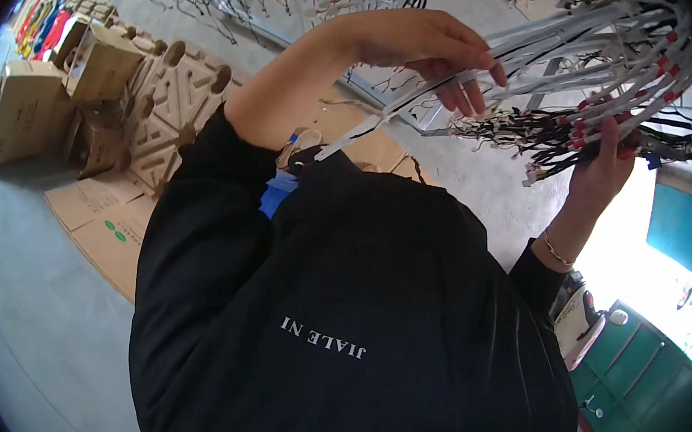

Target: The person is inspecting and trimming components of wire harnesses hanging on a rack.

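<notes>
A long wire harness [402, 107] in white sleeving with a black strand runs slantwise past my body. My left hand [443, 55] reaches over it, bent at the wrist. Its fingers curl loosely around the harness, some in front and some behind. On the right, my right hand [602, 174] grips a thick bundle of wire harnesses [550, 133] from below, the thumb up against it. Black wire ends with small white connectors stick out leftward from this bundle. Red bands mark several white sleeves near the right thumb. The right fingers are mostly hidden behind the wires.
More harnesses hang from a metal rack [548, 78] at the upper right and top. Cardboard boxes [31, 111] and a moulded brown pallet [171, 108] stand at the left, with flat cardboard [109, 230] on the floor. A green cabinet [632, 363] is at the lower right.
</notes>
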`<state>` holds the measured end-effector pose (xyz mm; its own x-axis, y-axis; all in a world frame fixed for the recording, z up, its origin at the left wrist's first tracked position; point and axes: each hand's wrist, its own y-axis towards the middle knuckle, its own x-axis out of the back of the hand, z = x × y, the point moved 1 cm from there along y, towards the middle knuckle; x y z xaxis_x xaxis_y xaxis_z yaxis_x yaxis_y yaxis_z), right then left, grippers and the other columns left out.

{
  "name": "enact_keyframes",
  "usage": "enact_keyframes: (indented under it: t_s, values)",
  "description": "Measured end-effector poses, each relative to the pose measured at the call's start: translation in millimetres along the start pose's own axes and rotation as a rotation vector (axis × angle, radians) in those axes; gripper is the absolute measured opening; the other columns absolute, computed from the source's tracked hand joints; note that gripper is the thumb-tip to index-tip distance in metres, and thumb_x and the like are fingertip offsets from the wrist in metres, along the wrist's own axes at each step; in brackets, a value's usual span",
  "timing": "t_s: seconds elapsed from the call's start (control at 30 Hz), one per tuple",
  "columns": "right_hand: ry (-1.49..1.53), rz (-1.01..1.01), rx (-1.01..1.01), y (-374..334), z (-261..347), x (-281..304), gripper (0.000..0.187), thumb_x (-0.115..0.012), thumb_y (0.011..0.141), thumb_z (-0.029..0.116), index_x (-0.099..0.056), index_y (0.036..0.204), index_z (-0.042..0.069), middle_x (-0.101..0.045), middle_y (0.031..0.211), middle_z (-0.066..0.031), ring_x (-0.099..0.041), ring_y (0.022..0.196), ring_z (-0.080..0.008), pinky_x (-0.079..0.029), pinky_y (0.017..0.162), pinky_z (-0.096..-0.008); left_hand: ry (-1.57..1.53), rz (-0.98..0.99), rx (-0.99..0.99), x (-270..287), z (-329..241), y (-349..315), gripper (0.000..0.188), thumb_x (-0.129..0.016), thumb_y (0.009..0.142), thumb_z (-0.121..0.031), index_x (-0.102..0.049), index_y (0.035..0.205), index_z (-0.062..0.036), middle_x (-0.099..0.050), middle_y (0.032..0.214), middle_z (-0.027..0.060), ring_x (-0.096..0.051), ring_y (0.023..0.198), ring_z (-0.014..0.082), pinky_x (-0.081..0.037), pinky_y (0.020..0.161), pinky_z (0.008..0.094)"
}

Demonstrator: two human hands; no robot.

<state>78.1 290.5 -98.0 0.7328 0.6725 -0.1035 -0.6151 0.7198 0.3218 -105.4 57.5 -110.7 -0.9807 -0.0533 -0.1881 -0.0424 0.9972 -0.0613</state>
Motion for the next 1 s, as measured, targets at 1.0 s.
enact_keyframes:
  t_s: [1.0]
  values:
    - [-0.317, -0.091, 0.163, -3, 17, -120, 0.023, -0.079, 0.075, 0.015, -0.062, 0.086, 0.004, -0.062, 0.078, -0.002, -0.055, 0.065, -0.0078, -0.044, 0.057, -0.0198, 0.371, -0.339, -0.214, 6, 10, -11, 0.036, -0.051, 0.095, -0.035, -0.065, 0.109, -0.005, -0.064, 0.078, 0.0056, -0.061, 0.063, 0.0153, -0.05, 0.063, 0.0333]
